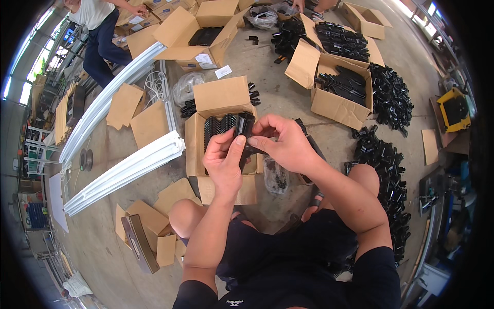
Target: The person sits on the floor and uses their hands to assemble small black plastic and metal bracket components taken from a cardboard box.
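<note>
Between my two hands is a glossy black angled plastic piece [245, 125], held over an open cardboard box [193, 147]. My left hand [224, 162] grips it with the thumb laid across its face. From the other side my right hand [284, 141] pinches its lower arm between thumb and fingers. Inside the box, rows of similar black pieces [218, 126] stand packed side by side. A clear plastic bag [276, 175] with small dark bits in it lies just right of the box.
Heaps of loose black pieces [391, 98] lie to the right, beside another filled open carton [337, 110]. Long white metal profiles [128, 170] and flattened cardboard [146, 219] are at the left. One person [98, 36] stands far left; another person's hand [298, 5] shows at the top.
</note>
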Available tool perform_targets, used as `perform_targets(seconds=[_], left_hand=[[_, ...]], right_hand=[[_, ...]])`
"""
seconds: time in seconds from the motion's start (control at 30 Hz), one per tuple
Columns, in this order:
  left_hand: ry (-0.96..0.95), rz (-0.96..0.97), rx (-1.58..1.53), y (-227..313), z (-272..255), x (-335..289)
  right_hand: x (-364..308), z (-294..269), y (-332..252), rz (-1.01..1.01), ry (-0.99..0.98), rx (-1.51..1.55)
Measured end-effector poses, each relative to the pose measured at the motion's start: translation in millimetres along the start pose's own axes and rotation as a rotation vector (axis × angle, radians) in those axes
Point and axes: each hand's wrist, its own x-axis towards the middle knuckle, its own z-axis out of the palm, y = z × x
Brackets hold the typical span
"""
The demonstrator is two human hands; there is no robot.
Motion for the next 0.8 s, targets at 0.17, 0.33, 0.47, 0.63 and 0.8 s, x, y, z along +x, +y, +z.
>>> perform_targets(seconds=[0.17, 0.33, 0.47, 0.63, 0.8], left_hand=[[-0.002, -0.003, -0.020, -2, 3, 0], [0.001, 0.012, -0.009, -1, 2, 0], [0.004, 0.010, 0.006, 0, 4, 0], [-0.005, 0.003, 0.003, 1, 5, 0], [0.009, 0.010, 0.003, -1, 4, 1]], right_hand=[[0, -3, -2, 0.014, 0.005, -0.031], [0, -2, -2, -0.013, 0.006, -0.063], [-1, -5, -10, -0.172, 0.056, -0.277], [0, -5, -2, -0.183, 0.019, -0.219], [1, -6, -5, -0.211, 0.012, -0.189]])
